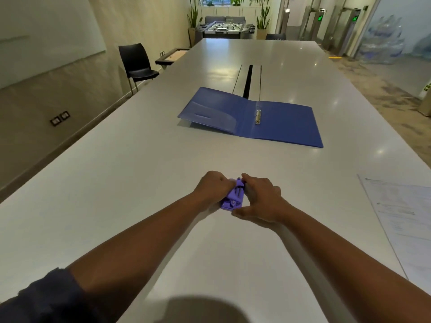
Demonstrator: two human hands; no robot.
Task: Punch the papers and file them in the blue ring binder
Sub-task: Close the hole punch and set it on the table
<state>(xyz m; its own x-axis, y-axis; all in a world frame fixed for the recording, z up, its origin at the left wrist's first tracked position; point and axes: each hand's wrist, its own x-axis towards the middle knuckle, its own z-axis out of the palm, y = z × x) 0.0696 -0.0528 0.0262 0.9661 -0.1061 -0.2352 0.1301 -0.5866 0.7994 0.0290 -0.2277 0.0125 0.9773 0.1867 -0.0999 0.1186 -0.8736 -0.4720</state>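
A small purple hole punch [233, 197] sits on the white table in front of me, held between both hands. My left hand [213, 186] grips its left side with curled fingers. My right hand [260, 201] grips its right side, thumb near the front corner. Farther back lies the blue ring binder [279, 122], open flat, its metal rings [257, 116] closed beside the spine. The printed papers [405, 220] lie at the right edge of the table, apart from both hands.
The long white table [140, 171] stretches ahead, with a cable slot [248, 80] behind the binder. A black chair [137, 64] stands to the left. A foosball table [225, 27] and plants are at the far end.
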